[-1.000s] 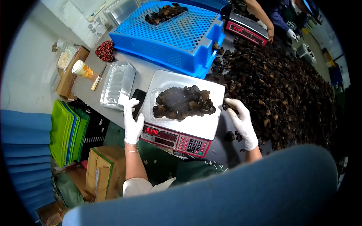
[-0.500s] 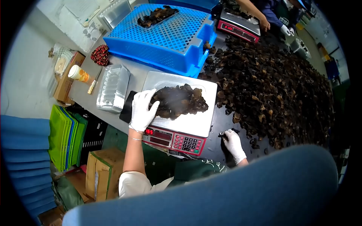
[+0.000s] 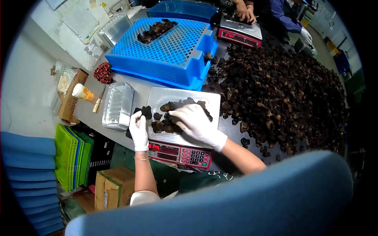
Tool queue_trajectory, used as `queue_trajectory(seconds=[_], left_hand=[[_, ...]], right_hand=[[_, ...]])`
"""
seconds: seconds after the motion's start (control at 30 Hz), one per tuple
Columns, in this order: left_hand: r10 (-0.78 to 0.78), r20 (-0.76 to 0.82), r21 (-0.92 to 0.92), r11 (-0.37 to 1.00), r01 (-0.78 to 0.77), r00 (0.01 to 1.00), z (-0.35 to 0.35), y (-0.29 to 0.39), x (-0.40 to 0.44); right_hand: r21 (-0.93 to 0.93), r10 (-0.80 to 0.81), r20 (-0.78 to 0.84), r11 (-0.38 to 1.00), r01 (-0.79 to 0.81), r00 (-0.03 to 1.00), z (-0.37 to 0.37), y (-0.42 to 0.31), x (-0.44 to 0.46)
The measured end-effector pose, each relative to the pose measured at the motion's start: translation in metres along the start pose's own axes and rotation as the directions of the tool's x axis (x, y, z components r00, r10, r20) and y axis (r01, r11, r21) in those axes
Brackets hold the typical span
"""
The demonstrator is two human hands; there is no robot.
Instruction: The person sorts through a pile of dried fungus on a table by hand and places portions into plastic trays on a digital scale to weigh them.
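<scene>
My left hand (image 3: pixel 139 133), in a white glove, is closed on a piece of dark wood ear mushroom (image 3: pixel 146 112) at the left edge of the scale. My gloved right hand (image 3: pixel 197 122) lies over a heap of wood ear mushrooms (image 3: pixel 165 126) on the steel pan (image 3: pixel 155 96), fingers stretched and touching them. Part of the heap is hidden beneath that hand. Red digits glow on the scale's front panel (image 3: pixel 179 154). To the right spreads a large pile of loose wood ear mushrooms (image 3: pixel 275 94).
Behind the scale stands an upturned blue crate (image 3: pixel 157 51) with mushrooms on top. Clear plastic boxes (image 3: pixel 118 104), a paper cup (image 3: pixel 82 92) and a red bundle (image 3: pixel 103 72) are at left. Another person's hands (image 3: pixel 245 12) work at a second scale (image 3: pixel 239 35).
My right hand has moved from the table's front edge up onto the heap. My left hand has drawn back left and now holds a mushroom piece. The heap is more spread out.
</scene>
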State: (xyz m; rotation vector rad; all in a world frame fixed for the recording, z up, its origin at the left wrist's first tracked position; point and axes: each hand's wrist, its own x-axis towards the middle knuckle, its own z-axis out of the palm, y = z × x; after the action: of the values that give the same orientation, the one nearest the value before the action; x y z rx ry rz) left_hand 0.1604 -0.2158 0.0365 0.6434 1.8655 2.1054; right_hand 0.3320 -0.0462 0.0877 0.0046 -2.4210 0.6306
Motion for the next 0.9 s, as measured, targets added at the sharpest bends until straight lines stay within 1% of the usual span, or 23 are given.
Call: queue_trajectory(seconds=[0.03,0.07,0.13,0.2,0.27,0.3,0.33,0.37,0.4,0.43,0.47,0.5,0.53,0.57,0.6,0.63,0.67,0.7,0.73,0.77,0.8,0.83,0.9], left_hand=[[0.027,0.024,-0.030,0.999,-0.026,0.999,-0.005,-0.007,0.000],[-0.034,-0.024,-0.088,0.996,0.032,0.999,-0.009,-0.016,-0.005],[-0.073,-0.058,-0.121,0.990,0.066,0.996,-0.009,-0.012,-0.015],[-0.005,-0.099,-0.006,1.000,0.004,0.995,-0.005,-0.005,-0.023],[0.183,-0.093,0.137,0.976,-0.169,0.979,0.008,0.010,-0.043],[0.263,-0.050,0.197,0.948,-0.248,0.964,0.016,0.015,-0.052],[0.236,0.018,0.104,0.966,-0.237,0.972,0.030,0.026,-0.066],[0.374,0.152,0.255,0.880,-0.402,0.915,0.042,0.028,-0.074],[0.378,0.335,0.307,0.822,-0.480,0.863,0.053,0.036,-0.082],[0.341,0.505,0.160,0.866,-0.474,0.793,0.072,0.044,-0.090],[0.249,0.641,0.031,0.936,-0.349,0.726,0.087,0.055,-0.103],[0.261,0.760,-0.023,0.926,-0.377,0.595,0.094,0.041,-0.116],[0.332,0.799,-0.101,0.896,-0.432,0.502,0.104,0.041,-0.125],[0.301,0.846,-0.109,0.906,-0.410,0.440,0.108,0.038,-0.130],[0.270,0.889,-0.118,0.916,-0.384,0.371,0.111,0.039,-0.133],[0.276,0.885,-0.097,0.896,-0.433,0.374,0.110,0.039,-0.132],[0.317,0.853,-0.090,0.872,-0.481,0.415,0.111,0.037,-0.132],[0.285,0.850,-0.062,0.888,-0.455,0.442,0.110,0.035,-0.129],[0.253,0.848,-0.035,0.904,-0.426,0.465,0.109,0.034,-0.126],[0.262,0.833,-0.024,0.897,-0.441,0.487,0.110,0.038,-0.125],[0.254,0.839,-0.018,0.897,-0.441,0.482,0.111,0.033,-0.127],[0.236,0.851,-0.004,0.897,-0.443,0.469,0.112,0.034,-0.129],[0.256,0.865,-0.016,0.874,-0.486,0.432,0.118,0.030,-0.133]], right_hand=[[-0.006,-0.016,0.084,1.000,0.017,0.996,0.013,0.004,0.009],[-0.071,-0.016,0.134,0.997,0.025,0.991,0.025,0.007,0.016],[-0.176,-0.009,0.165,0.984,0.038,0.986,0.041,0.013,0.018],[-0.176,-0.011,0.116,0.984,0.031,0.993,0.032,0.010,0.019],[-0.081,0.011,0.038,0.997,-0.008,0.999,0.006,0.003,0.009],[0.057,0.041,-0.025,0.998,-0.040,0.999,-0.001,0.003,-0.004],[0.196,0.082,-0.080,0.979,-0.065,0.993,-0.008,0.002,-0.019],[0.529,0.380,0.153,0.748,-0.400,0.912,-0.018,-0.005,-0.035],[0.679,0.523,0.456,0.319,-0.661,0.720,-0.031,-0.015,-0.050],[0.756,0.548,0.503,0.094,-0.647,0.668,-0.048,-0.027,-0.062],[0.791,0.559,0.557,-0.135,-0.596,0.614,-0.064,-0.034,-0.077],[0.792,0.511,0.589,-0.209,-0.574,0.627,-0.077,-0.026,-0.103],[0.779,0.517,0.596,-0.190,-0.597,0.614,-0.086,-0.014,-0.139],[0.766,0.523,0.604,-0.171,-0.620,0.601,-0.096,-0.002,-0.175],[0.726,0.583,0.583,-0.060,-0.685,0.566,-0.106,0.003,-0.209],[0.584,0.545,0.678,0.007,-0.812,0.493,-0.129,0.004,-0.244],[0.424,0.515,0.757,0.081,-0.902,0.402,-0.150,0.001,-0.271],[0.187,0.562,0.809,0.029,-0.982,0.171,-0.165,-0.009,-0.290],[-0.061,0.594,0.802,-0.038,-0.997,-0.071,-0.174,-0.014,-0.318],[-0.236,0.642,0.701,-0.204,-0.950,-0.312,-0.178,-0.027,-0.318],[-0.235,0.650,0.686,-0.228,-0.945,-0.327,-0.181,-0.036,-0.303],[-0.324,0.733,0.632,-0.046,-0.945,-0.253,-0.185,-0.039,-0.281],[-0.226,0.861,0.503,0.212,-0.951,0.073,-0.180,-0.041,-0.263]])
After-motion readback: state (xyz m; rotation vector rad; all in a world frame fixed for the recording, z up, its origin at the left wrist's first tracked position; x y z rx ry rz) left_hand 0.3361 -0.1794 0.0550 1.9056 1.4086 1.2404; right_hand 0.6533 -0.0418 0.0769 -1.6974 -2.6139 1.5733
